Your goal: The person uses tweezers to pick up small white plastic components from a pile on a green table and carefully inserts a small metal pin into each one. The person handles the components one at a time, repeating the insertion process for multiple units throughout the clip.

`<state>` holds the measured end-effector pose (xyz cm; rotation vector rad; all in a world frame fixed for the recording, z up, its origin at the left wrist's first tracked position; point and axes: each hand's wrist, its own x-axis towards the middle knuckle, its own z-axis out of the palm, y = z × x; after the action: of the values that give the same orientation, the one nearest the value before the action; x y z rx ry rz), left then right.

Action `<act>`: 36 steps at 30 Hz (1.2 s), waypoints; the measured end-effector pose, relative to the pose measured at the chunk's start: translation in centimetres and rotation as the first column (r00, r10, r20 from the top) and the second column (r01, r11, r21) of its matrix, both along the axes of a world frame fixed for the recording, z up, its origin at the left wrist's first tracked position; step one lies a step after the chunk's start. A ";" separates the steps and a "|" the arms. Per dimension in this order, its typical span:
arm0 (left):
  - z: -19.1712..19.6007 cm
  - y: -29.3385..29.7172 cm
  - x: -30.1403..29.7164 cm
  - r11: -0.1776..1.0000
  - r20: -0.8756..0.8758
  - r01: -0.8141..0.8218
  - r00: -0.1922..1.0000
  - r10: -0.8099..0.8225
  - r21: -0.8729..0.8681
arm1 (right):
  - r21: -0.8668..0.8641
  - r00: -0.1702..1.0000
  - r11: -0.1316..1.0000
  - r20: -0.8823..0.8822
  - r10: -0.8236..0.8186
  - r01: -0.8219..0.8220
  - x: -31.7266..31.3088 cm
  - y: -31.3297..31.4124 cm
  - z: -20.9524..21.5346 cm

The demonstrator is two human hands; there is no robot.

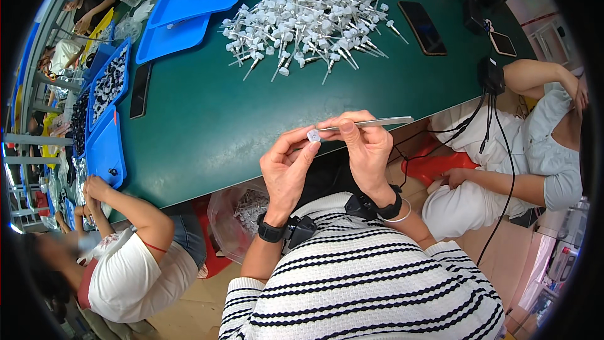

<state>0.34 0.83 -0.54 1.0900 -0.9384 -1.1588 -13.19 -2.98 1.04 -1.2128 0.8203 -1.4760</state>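
Left: blue tray (128, 62), full of dark and pale parts (110, 85); nearer tray (104, 145), mostly bare, small dark bit (113, 172) inside. Clear bin (220, 233) below table (207, 132) edge, pale bits (251, 208) inside. White-tipped pins (308, 22) heaped on table, presumably for easy reach. Left hand (284, 173) pinches white piece (313, 136) in fingertips near table's front edge, likely steadying it. Right hand (368, 151) grips tweezers (387, 121), tip at piece, contact unclear; thumb pressed along, probably for control.

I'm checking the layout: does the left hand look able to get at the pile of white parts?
Probably yes: only green tabletop shows between the left hand and the pile, though that hand holds a small white piece.
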 end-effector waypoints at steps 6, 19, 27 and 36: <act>-0.1 0.1 0.0 1.000 -0.024 0.005 1.000 -0.004 0.016 | 0.014 1.000 1.000 0.004 -0.008 0.008 0.1 0.2 0.3; -0.2 0.1 0.3 0.994 -0.212 0.093 0.974 -0.078 0.062 | 0.191 0.964 0.966 0.235 0.126 -0.173 -0.9 -0.9 -1.1; -0.2 0.1 0.3 0.989 -0.241 0.126 0.965 -0.105 0.073 | 0.199 0.954 0.959 0.262 0.147 -0.203 -0.9 -1.0 -1.2; 0.1 0.3 0.1 0.999 -0.133 0.047 0.990 -0.043 0.024 | 0.076 0.990 0.995 0.129 0.053 -0.063 -0.4 0.0 0.0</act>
<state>0.49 1.18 -0.40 1.0047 -0.8497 -1.2683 -13.56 -2.94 1.02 -1.0629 0.7453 -1.4438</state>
